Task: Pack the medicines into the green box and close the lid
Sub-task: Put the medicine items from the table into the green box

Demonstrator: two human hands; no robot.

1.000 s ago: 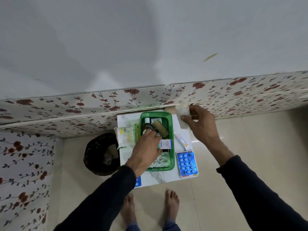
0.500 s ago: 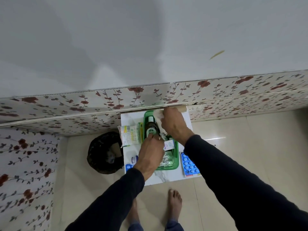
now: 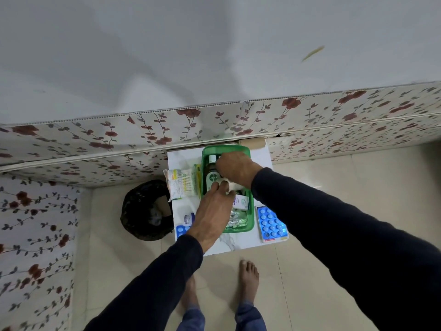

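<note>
The green box [image 3: 226,148] stands open on a small white table [image 3: 261,158]. A brown Dettol bottle [image 3: 212,174] lies along its left side, with a small white carton [image 3: 241,202] and silver blister strips [image 3: 236,218] nearer me. My right hand [image 3: 237,170] is inside the box, shut on a white cotton wad [image 3: 233,185]. My left hand [image 3: 212,211] reaches in from the front, its fingertips closed on the bottle's lower end beside the wad. A blue blister pack [image 3: 270,223] lies right of the box. Another blue pack [image 3: 181,231] and a small jar [image 3: 189,218] lie to the left.
A packet of cotton buds [image 3: 180,185] and a green strip [image 3: 196,177] lie left of the box. A beige roll [image 3: 255,142] sits at the table's back edge against the floral wall. A black bin [image 3: 145,211] stands on the floor to the left. My bare feet are just below the table.
My right hand carried the white wad from the table's back right corner into the green box. My left hand stayed at the bottle inside the box.
</note>
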